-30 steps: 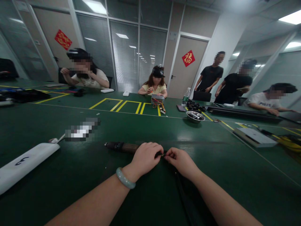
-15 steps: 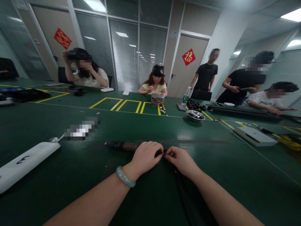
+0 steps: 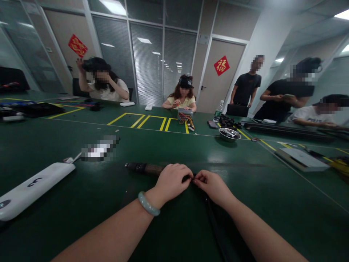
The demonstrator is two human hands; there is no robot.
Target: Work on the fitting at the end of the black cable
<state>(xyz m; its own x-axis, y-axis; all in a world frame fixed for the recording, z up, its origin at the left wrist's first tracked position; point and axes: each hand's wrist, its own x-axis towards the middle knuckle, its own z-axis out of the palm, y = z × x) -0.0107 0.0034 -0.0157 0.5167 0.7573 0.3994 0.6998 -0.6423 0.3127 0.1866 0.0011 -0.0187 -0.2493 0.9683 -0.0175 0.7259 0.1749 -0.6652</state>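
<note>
**First inspector:** Head view. How is the grip standing?

**Second inspector:** The left hand (image 3: 174, 181) and the right hand (image 3: 212, 185) are meeting at the fingertips, both pinching a small dark piece (image 3: 193, 178), too small to identify. Whether the left palm is also gripping the rod, I cannot tell.

**First:** Which rod?

**Second:** A slim black-and-brown cylindrical rod (image 3: 148, 169), lying left of the grip on the dark green tabletop (image 3: 169, 149), its right end disappearing behind the left hand. A long, narrow black strip (image 3: 215, 222) is running from below the right hand towards the wearer; any join is remaining hidden.

**First:** Handling?

**Second:** In my judgement, the rod is looking stiff, moderately light and inclined to roll, so its brown middle is offering the surest hold. The strip is seeming soft. The dark piece is calling for fingertips only; it is probably slipping easily.

**First:** Surroundings?

**Second:** A white oblong plastic block (image 3: 40, 187) is lying farther left of the grip; a shiny round metal bowl (image 3: 229, 139) is standing beyond it, rightward.
</note>
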